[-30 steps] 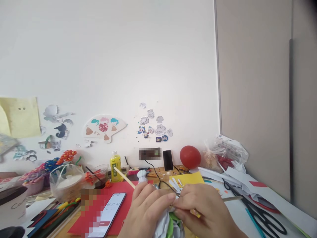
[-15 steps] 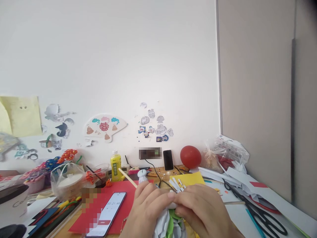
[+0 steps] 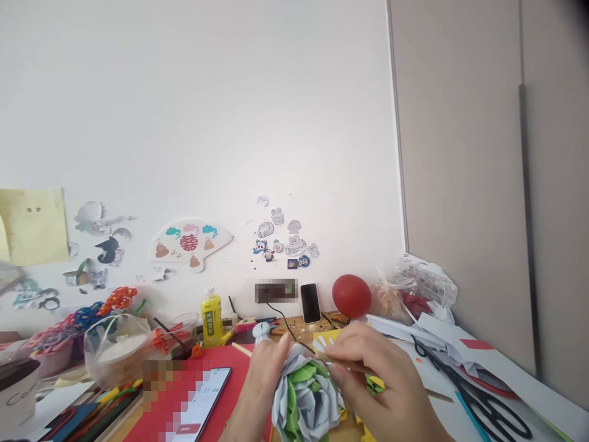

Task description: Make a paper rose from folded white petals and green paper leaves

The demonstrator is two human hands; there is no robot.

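Note:
A paper flower (image 3: 306,402) with ruffled white and green petals faces me at the bottom middle. My left hand (image 3: 262,383) is wrapped around its left side, with the thumb pointing up. At the upper right rim, my right hand (image 3: 384,377) is closed, thumb and fingers pinched at the petal edge. A thin brownish strip shows between those fingers; its kind is unclear. The tip of a pale wooden stick (image 3: 242,349) pokes out behind my left hand. A small white-headed figure (image 3: 261,333) stands just beyond it.
A phone (image 3: 205,405) lies on red paper (image 3: 151,411) to the left. Scissors (image 3: 492,408) and white paper sheets (image 3: 501,362) lie at the right. Behind are a yellow bottle (image 3: 211,319), an upright dark phone (image 3: 311,303) and a red balloon (image 3: 352,296). A bagged tub (image 3: 122,350) stands left.
My hands were together over the flower's top; now they are apart, the right hand drawn to the right. The flower has tipped towards me, showing its petals. The view has shifted slightly.

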